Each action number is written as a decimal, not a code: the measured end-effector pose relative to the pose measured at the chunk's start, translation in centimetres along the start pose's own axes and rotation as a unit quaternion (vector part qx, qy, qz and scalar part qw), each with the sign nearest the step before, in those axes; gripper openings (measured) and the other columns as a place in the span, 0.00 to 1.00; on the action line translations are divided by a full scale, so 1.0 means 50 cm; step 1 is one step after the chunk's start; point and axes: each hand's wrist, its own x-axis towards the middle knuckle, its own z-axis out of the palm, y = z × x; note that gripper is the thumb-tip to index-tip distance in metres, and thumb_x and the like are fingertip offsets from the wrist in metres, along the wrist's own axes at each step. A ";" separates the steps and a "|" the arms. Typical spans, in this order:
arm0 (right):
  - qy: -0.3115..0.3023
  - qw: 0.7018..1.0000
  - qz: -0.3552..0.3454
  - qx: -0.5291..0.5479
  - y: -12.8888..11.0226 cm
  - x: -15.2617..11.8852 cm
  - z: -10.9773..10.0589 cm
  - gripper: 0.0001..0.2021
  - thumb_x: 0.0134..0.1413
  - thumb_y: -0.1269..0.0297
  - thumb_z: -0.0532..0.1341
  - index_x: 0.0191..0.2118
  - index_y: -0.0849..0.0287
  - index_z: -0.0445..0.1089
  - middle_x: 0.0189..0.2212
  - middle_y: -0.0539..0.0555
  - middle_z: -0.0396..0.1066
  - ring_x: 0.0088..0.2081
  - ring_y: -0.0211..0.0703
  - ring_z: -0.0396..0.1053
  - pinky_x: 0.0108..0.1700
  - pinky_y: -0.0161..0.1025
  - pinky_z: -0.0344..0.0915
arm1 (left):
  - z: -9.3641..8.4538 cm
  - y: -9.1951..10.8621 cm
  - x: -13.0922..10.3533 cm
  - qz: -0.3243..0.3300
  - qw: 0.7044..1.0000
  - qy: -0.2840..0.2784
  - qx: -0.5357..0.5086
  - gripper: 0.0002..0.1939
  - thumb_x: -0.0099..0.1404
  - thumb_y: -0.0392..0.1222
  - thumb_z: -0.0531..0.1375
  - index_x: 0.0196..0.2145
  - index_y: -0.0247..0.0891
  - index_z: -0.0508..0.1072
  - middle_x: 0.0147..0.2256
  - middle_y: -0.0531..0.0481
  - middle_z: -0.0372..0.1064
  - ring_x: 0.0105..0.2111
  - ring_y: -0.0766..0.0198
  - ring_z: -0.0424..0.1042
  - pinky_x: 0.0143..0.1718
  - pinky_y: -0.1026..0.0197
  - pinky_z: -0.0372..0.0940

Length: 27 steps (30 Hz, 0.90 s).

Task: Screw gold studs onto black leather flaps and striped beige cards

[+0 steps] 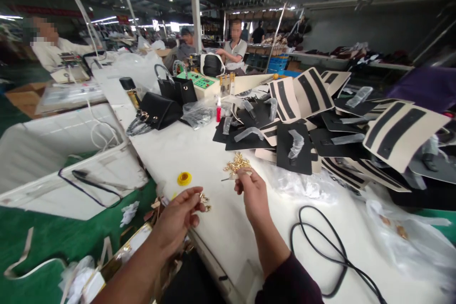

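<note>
My left hand [183, 211] is closed in a pinch at the table's front edge, holding a small gold metal fitting [204, 198]. Its exact kind is too small to make out, and the fingers partly cover it. To the right, my right hand [252, 192] grips a small tool with a thin dark shaft [225, 179] that points left toward the other hand. Just beyond the right fingertips lies a loose pile of gold metal fittings [238, 162]. A round yellow dish [184, 178] sits on the white tabletop [171, 152] beyond my left hand.
Black and beige panels [294, 147] with plastic-wrapped strips pile up at right. A black cord [320, 228] loops across the table. Black handbags [156, 109], a red bottle [218, 110] and a green-topped machine [201, 80] stand farther back. A white bin [71, 175] is at left; co-workers sit beyond.
</note>
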 end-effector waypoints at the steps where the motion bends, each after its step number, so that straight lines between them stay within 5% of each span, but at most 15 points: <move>1: -0.027 0.998 -0.016 -0.046 -0.002 -0.011 0.025 0.11 0.57 0.54 0.64 0.33 0.57 0.73 0.22 0.47 0.68 0.23 0.38 0.64 0.26 0.35 0.59 | -0.019 -0.012 -0.029 -0.028 0.998 0.008 -0.051 0.20 0.59 0.43 0.70 0.47 0.36 0.74 0.32 0.52 0.70 0.30 0.67 0.73 0.20 0.70 0.60; 6: -0.155 0.957 -0.090 -0.227 0.010 -0.039 0.160 0.11 0.61 0.53 0.60 0.36 0.54 0.75 0.24 0.48 0.71 0.25 0.40 0.67 0.29 0.36 0.63 | -0.087 -0.078 -0.138 -0.113 0.969 0.015 -0.221 0.17 0.58 0.37 0.72 0.45 0.37 0.75 0.33 0.53 0.70 0.27 0.70 0.72 0.15 0.73 0.54; 11: -0.167 0.897 -0.166 -0.375 0.048 -0.026 0.245 0.10 0.61 0.56 0.59 0.40 0.51 0.76 0.34 0.50 0.77 0.30 0.41 0.70 0.35 0.37 0.64 | -0.112 -0.111 -0.182 -0.157 0.947 0.016 -0.278 0.16 0.58 0.36 0.73 0.43 0.35 0.76 0.33 0.52 0.73 0.28 0.69 0.75 0.18 0.71 0.62; 15: -0.171 0.859 -0.186 -0.445 0.075 -0.020 0.271 0.10 0.62 0.59 0.59 0.44 0.52 0.77 0.40 0.52 0.78 0.36 0.43 0.72 0.42 0.40 0.65 | -0.117 -0.108 -0.194 -0.160 0.943 -0.014 -0.291 0.15 0.57 0.34 0.73 0.41 0.34 0.77 0.31 0.50 0.75 0.31 0.63 0.78 0.26 0.65 0.72; 20: -0.170 0.847 -0.178 -0.471 0.096 -0.020 0.277 0.11 0.62 0.59 0.60 0.46 0.51 0.77 0.42 0.52 0.78 0.38 0.45 0.73 0.43 0.40 0.65 | -0.122 -0.095 -0.205 -0.172 0.940 -0.035 -0.292 0.18 0.58 0.35 0.73 0.46 0.33 0.77 0.31 0.47 0.76 0.33 0.59 0.79 0.29 0.62 0.74; 27: -0.169 0.853 -0.171 -0.463 0.111 -0.020 0.267 0.13 0.63 0.56 0.58 0.46 0.50 0.76 0.40 0.50 0.78 0.35 0.44 0.72 0.40 0.39 0.65 | -0.123 -0.097 -0.215 -0.170 0.937 -0.076 -0.296 0.17 0.57 0.39 0.73 0.42 0.36 0.75 0.31 0.52 0.71 0.27 0.65 0.75 0.14 0.71 0.59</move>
